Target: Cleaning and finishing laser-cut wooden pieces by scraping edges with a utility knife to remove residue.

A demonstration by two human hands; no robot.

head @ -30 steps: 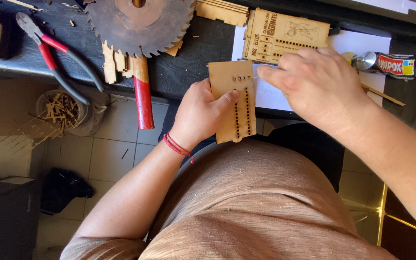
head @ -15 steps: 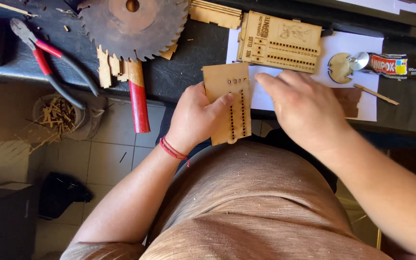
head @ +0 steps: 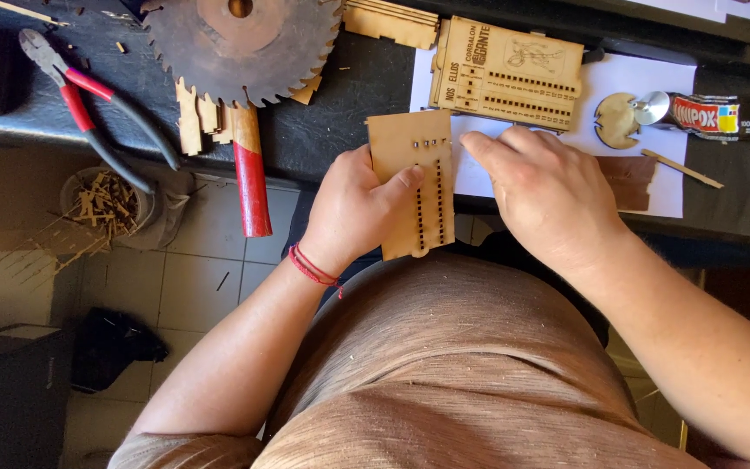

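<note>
Item: one thin wooden panel [head: 413, 182], tan, rectangular, cut with rows of small slots. Its long axis runs away from the body toward the bench, tipped slightly from straight; the far short edge points at the bench top, the near edge at the person's stomach. It sits at the bench's front edge, half over the dark top and half over the lap.

Left hand [head: 353, 208]: wraps the panel's left long edge, thumb pressed flat across its face, fingers hidden behind. A red cord is tied round the wrist.

Right hand [head: 549, 195]: just right of the panel, palm down over a white paper sheet [head: 627, 78], fingers curled, fingertips at the panel's upper right edge. Whether it pinches anything cannot be told.

On the paper sheet: one larger engraved wooden panel [head: 507, 74], long axis crosswise; one small round wooden disc [head: 614, 122]; one glue tube [head: 705, 113]; one thin wooden stick [head: 680, 168].

On the bench to the left: one circular saw blade [head: 240, 39]; one red-handled hammer [head: 249, 165] lying under it; one pair of red-handled pliers [head: 88, 104]; a few loose wooden offcuts [head: 193, 117].

On the floor: one bucket of wood scraps [head: 106, 200].

Change from half a second ago: the right hand has shifted slightly toward the panel's upper corner; the panel is held as before.
</note>
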